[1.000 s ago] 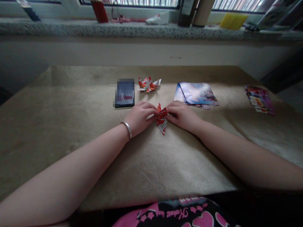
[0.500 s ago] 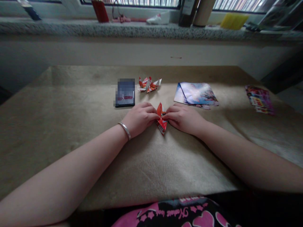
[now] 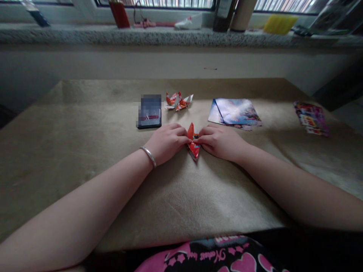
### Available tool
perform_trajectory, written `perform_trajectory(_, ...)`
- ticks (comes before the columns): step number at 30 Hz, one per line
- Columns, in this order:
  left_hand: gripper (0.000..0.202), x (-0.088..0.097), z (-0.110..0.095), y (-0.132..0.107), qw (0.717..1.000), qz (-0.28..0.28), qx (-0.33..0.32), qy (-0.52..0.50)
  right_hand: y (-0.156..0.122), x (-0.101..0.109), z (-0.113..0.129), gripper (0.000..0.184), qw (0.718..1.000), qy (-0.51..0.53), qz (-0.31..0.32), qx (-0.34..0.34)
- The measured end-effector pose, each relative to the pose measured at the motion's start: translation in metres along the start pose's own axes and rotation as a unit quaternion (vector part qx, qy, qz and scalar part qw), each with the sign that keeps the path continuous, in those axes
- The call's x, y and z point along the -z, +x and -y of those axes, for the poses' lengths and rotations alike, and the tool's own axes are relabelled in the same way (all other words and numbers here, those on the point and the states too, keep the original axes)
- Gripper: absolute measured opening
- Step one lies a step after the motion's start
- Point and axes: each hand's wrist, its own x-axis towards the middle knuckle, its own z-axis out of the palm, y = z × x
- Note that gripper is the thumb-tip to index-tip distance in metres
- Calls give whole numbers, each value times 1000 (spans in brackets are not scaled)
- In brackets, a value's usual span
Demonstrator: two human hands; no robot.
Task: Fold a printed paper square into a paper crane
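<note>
Well inside near edge of creased tan leathery tabletop [image 3: 181, 204], wide open stretch leftward. Pinching small, pointed, red-orange folded paper [image 3: 194, 151] mid-table with nearly closed fingertips of left hand [image 3: 170, 142] and right hand [image 3: 222, 142].

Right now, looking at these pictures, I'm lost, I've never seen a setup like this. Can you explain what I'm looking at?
There's no machine here, just a person's two bare hands. One camera worn on the head looks forward and down, so you see roughly what the wearer sees. The left hand and the right hand pinch a small red folded paper between them, over a tan-covered table. Beyond them lie a dark flat rectangular object, partly blurred out; red-and-white folded paper shapes; and glossy picture sheets. Farther right are some colourful printed pieces.
</note>
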Motion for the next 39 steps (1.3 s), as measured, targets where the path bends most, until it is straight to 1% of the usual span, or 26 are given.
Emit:
perform_trajectory(7, 23, 3, -1, -2, 1000, 15, 9, -21, -4, 1, -3, 25, 1000, -8, 0, 4)
perform_trajectory(11, 22, 5, -2, -2, 999, 22, 22, -23, -7, 3, -4, 25, 1000, -12, -2, -6)
perform_trajectory(18, 25, 10, -4, -4, 999, 46, 21, -19, -8, 6, -5, 24, 1000, -2, 4, -17)
perform_trajectory(24, 26, 13, -4, -6, 997, 61, 52, -20, -11, 5, -8, 24, 999, 12, 13, -34)
perform_trajectory(28, 26, 14, -4, -7, 996, 58, 65, -17, -12, 4, -8, 24, 999, 24, 14, -36)
perform_trajectory(32, 24, 10, -2, -8, 996, 47, 69, -40, -11, 0, -8, 22, 998, 51, -23, -38)
perform_trajectory(34, 24, 7, 0, -9, 994, 40, 74, -65, -11, -2, -7, 20, 996, 71, -32, -49)
perform_trajectory(37, 23, 4, 4, -11, 993, 27, 67, -88, -9, -3, -4, 22, 993, 88, -21, -72)
perform_trajectory(39, 22, 3, 6, -11, 994, 16, 56, -96, -8, -2, -1, 28, 993, 86, -11, -79)
